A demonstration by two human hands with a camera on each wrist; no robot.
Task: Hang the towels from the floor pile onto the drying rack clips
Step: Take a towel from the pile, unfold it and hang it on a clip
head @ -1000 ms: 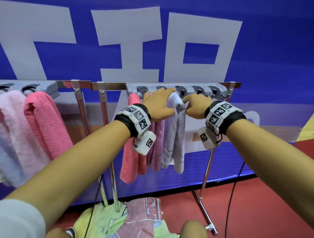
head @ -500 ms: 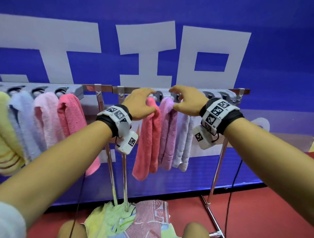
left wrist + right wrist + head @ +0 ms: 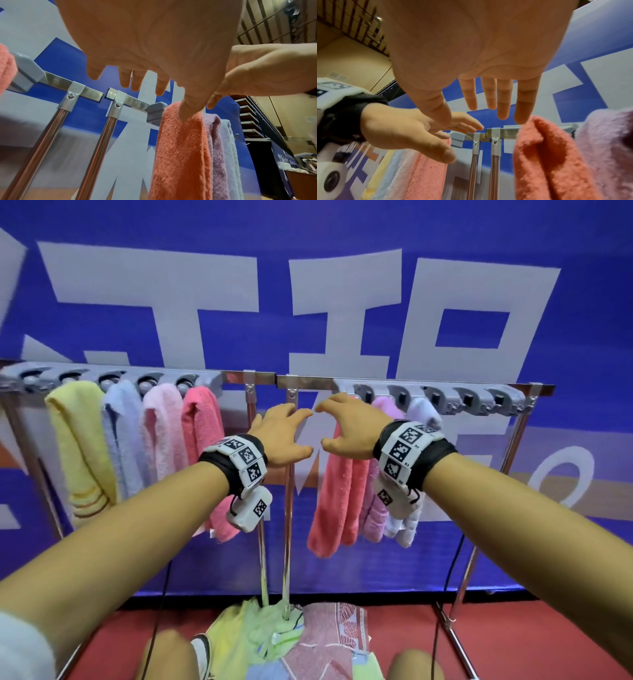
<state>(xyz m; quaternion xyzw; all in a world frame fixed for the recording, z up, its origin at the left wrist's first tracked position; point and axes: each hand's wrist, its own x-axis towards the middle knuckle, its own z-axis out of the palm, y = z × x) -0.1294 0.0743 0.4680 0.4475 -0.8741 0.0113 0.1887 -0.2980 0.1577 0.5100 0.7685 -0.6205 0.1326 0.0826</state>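
The coral towel [image 3: 334, 494] hangs from the first clip of the right-hand clip bar [image 3: 442, 400], with a pink towel [image 3: 375, 508] and a lavender towel [image 3: 416, 412] just beside it. On the left clip bar [image 3: 113, 374] four more hang — yellow, pale blue, pink and coral. Both hands are empty: the left hand [image 3: 282, 436] and the right hand [image 3: 346, 426] hover in front of the rail with fingers spread and relaxed, close together but apart. The hanging step looks done. The next move likely calls for bending to the floor pile [image 3: 291, 642], which lies at the foot of the rack poles [image 3: 287, 542], and picking one towel clear of the rest — several clips on the right bar are free. The floor [image 3: 513, 638] is red; a blue banner [image 3: 342, 302] with large pale letters fills the wall behind.
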